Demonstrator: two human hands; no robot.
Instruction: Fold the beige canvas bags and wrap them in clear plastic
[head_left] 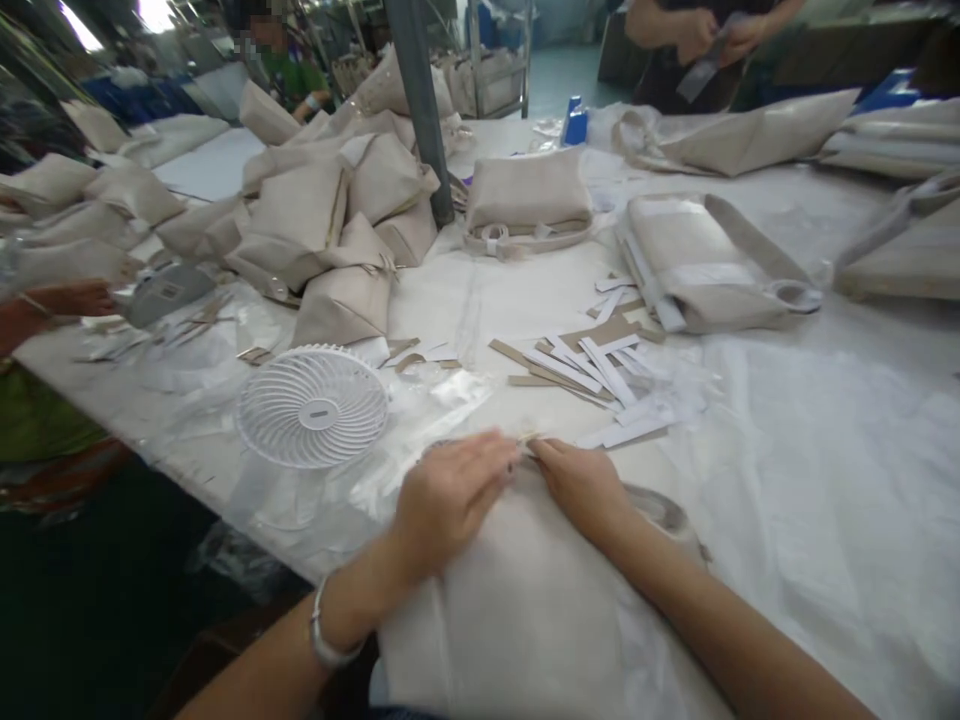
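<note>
The beige bag lay to the right of the white fan and nearer the wearer. The right hand had its fingers closed on the top edge; the left hand, blurred, lay over that edge with fingers together, its grip impossible to tell. The bag's body looked spread out, while two folded bags sat beyond and right of the fan, apparently further along. What remained undone on the held bag could not be told.
</note>
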